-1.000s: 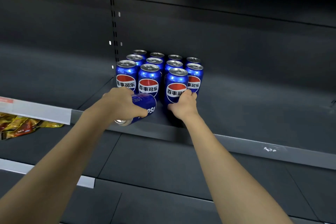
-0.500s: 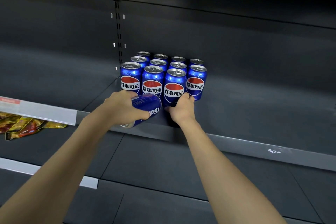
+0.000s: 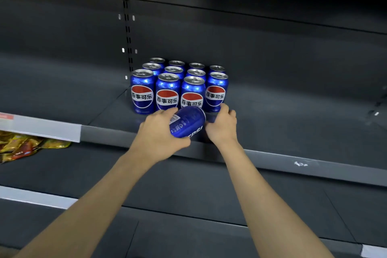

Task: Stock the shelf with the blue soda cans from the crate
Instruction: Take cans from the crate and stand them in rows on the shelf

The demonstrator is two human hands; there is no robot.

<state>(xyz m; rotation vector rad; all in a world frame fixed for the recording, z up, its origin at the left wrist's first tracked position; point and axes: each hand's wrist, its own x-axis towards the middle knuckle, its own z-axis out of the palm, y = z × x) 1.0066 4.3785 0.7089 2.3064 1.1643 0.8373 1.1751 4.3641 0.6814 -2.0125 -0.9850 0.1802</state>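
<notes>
Several blue soda cans (image 3: 167, 94) stand upright in a tight block at the left end of the dark shelf (image 3: 293, 115), logos facing me. My left hand (image 3: 159, 132) grips another blue can (image 3: 187, 121), tilted on its side just in front of the block's front row. My right hand (image 3: 222, 128) is beside that can on its right. Its fingers hang loosely curled, with the tips at the base of the front-right can (image 3: 215, 94), and it holds nothing. The crate is out of view.
The shelf's grey front lip (image 3: 314, 169) runs below my hands. A slotted upright (image 3: 127, 37) rises behind the cans. Yellow snack packets (image 3: 21, 146) lie under a white price strip (image 3: 41, 130) at the left. A lower dark shelf (image 3: 188, 190) lies beneath.
My right hand let go of the third front can, which now stands in line, and moved right to the front-right can's base. My left hand brought the tilted can up and to the right.
</notes>
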